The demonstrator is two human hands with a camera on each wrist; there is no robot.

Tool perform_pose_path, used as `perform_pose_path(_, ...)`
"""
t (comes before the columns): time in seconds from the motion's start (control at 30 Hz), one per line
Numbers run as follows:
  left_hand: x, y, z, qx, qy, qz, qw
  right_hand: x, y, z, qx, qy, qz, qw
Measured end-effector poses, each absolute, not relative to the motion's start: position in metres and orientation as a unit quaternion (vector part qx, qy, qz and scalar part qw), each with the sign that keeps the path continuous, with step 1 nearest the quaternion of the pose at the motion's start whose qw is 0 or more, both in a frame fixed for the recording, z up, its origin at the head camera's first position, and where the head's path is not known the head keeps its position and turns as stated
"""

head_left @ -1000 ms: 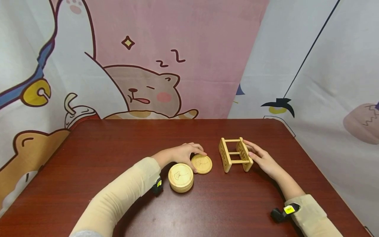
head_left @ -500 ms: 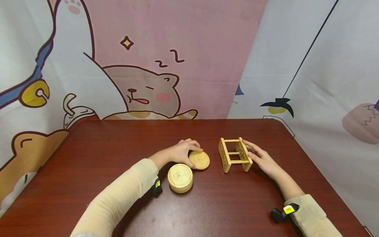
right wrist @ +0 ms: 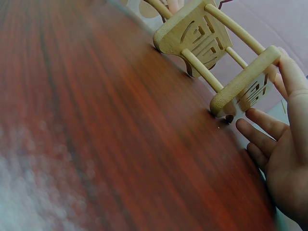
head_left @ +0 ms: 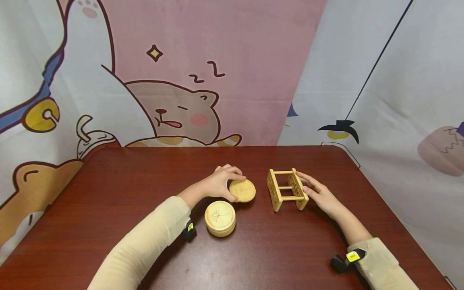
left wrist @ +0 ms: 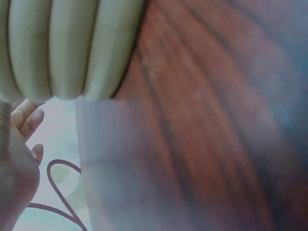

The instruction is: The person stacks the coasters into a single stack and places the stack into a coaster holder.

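Observation:
My left hand [head_left: 220, 183] grips a thin round wooden coaster [head_left: 243, 191] by its edge, thumb at the near side and fingers at the far side. A ginkgo-leaf line is engraved on the coaster's face. Just in front of that hand sits a stack of matching coasters [head_left: 220, 217]; its layered edges [left wrist: 72, 48] fill the upper left of the left wrist view. To the right stands a wooden coaster rack [head_left: 286, 198] with two cut-out side panels joined by rods. My right hand [head_left: 326, 199] holds the rack's right panel [right wrist: 255, 89] with thumb and forefinger, the other fingers loose.
All of it is on a dark red-brown wooden table [head_left: 275, 257]. Behind and beside the table hang cartoon-printed curtains [head_left: 253, 72]. Black cameras are strapped to both wrists, the right camera [head_left: 342, 262] low near the tabletop.
My left hand has moved the coaster slightly back and to the left, away from the front of the table. The right hand, the rack and the stack stay about where they were.

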State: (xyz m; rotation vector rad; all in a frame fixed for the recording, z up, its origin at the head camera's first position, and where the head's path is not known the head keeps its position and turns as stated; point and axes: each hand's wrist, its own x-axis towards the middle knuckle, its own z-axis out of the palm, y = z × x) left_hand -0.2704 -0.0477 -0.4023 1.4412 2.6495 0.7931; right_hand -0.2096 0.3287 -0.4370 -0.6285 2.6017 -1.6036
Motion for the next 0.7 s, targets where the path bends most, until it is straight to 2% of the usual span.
perform_pose_path(0.7, -0.257, -0.057, -0.384, 0.45, 0.845, 0.284, -0.044, -0.209, 0.328, -0.436, -0.199, 0.838, -0.509, 0.006)
